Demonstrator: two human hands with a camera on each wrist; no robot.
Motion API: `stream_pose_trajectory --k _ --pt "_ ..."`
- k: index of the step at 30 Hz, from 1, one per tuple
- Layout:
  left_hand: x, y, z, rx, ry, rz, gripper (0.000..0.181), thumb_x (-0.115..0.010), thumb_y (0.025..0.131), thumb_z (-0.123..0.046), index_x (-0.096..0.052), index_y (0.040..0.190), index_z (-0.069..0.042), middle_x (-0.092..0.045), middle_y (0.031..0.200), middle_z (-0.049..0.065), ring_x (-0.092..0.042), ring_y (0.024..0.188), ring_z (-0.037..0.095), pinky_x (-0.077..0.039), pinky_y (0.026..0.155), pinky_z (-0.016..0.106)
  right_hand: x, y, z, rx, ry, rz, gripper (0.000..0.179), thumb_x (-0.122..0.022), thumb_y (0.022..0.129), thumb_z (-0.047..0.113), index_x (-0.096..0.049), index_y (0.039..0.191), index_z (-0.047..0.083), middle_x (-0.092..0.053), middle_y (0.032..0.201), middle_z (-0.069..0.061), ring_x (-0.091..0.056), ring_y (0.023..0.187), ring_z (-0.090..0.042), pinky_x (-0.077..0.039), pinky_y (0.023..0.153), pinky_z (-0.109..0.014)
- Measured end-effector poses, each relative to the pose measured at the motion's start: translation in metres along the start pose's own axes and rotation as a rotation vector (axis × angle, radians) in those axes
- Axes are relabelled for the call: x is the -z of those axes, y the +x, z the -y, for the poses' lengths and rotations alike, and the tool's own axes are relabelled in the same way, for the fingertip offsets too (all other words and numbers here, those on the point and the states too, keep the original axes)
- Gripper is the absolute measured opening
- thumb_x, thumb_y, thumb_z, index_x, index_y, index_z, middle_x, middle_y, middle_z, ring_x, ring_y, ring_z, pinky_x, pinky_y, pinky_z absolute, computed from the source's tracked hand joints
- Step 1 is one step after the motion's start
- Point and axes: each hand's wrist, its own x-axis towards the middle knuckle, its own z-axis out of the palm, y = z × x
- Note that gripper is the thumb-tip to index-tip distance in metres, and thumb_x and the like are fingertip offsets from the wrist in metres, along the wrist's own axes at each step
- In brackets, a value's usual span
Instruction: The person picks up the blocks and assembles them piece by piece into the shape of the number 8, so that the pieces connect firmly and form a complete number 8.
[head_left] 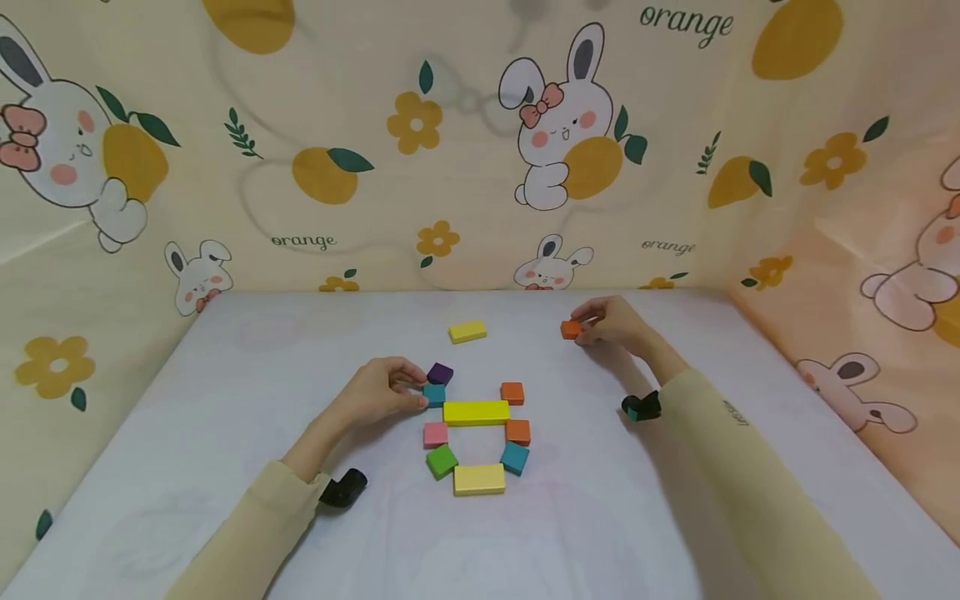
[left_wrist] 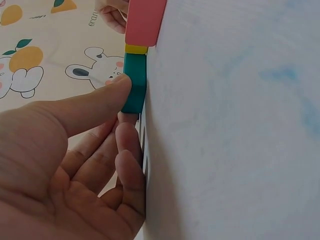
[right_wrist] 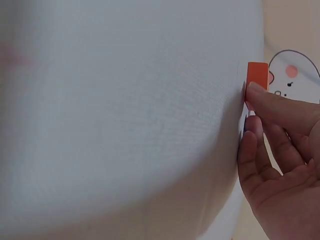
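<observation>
My left hand [head_left: 381,388] pinches a teal block [left_wrist: 135,82] between thumb and fingers, low on the table. That block sits at the upper left of the long yellow block [head_left: 476,412], just below a tilted purple block [head_left: 440,373]. At the back right, my right hand [head_left: 617,323] grips an orange block [right_wrist: 257,75] by thumb and fingertips, close to the table surface. A loose yellow block [head_left: 468,332] lies between the hands, farther back. Another orange block [head_left: 512,393] is at the long yellow block's upper right.
Below the long yellow block, a pink block [head_left: 435,435], green block [head_left: 442,461], pale yellow block [head_left: 479,480], blue block [head_left: 514,458] and orange block [head_left: 518,432] form a ring. A patterned cloth [head_left: 360,108] hangs behind the white table [head_left: 585,525].
</observation>
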Motion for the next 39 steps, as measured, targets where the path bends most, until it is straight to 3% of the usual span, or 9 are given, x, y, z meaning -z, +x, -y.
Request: stream_pose_trajectory --k 10,23,30,39 --pt "-0.002 0.002 0.000 0.016 -0.002 -0.005 0.033 -0.083 0.082 -0.021 -0.068 0.110 -0.012 -0.068 0.107 0.001 -0.058 0.085 0.021 -0.050 0.083 0.036 -0.004 -0.004 0.007 0.027 -0.017 -0.004 0.042 -0.077 0.082 -0.001 -0.065 0.122 0.003 -0.063 0.120 -0.013 -0.057 0.107 -0.029 -0.048 0.090 -0.034" --pt "-0.002 0.003 0.000 0.020 -0.010 -0.003 0.033 -0.082 0.082 -0.020 -0.068 0.110 -0.011 -0.068 0.107 0.001 -0.059 0.086 0.020 -0.050 0.085 0.037 -0.021 -0.007 0.025 0.084 0.035 0.046 0.039 -0.078 0.082 -0.002 -0.068 0.119 0.004 -0.066 0.117 -0.010 -0.061 0.106 -0.028 -0.050 0.091 -0.036" --pt "-0.003 0.002 -0.002 0.019 -0.010 -0.005 0.032 -0.082 0.083 -0.019 -0.068 0.110 -0.010 -0.068 0.106 0.001 -0.058 0.083 0.020 -0.050 0.083 0.035 -0.036 -0.012 0.035 0.116 0.032 0.110 0.040 -0.080 0.081 0.000 -0.068 0.118 0.005 -0.067 0.115 -0.008 -0.062 0.105 -0.027 -0.049 0.093 -0.037" --pt "-0.001 0.001 -0.002 0.009 -0.020 0.008 0.033 -0.081 0.084 -0.020 -0.067 0.111 -0.010 -0.067 0.108 0.002 -0.058 0.085 0.021 -0.050 0.085 0.037 -0.063 -0.024 0.055 0.207 0.043 0.231 0.035 -0.079 0.079 -0.004 -0.071 0.112 0.007 -0.069 0.108 -0.008 -0.062 0.100 -0.029 -0.053 0.084 -0.036"
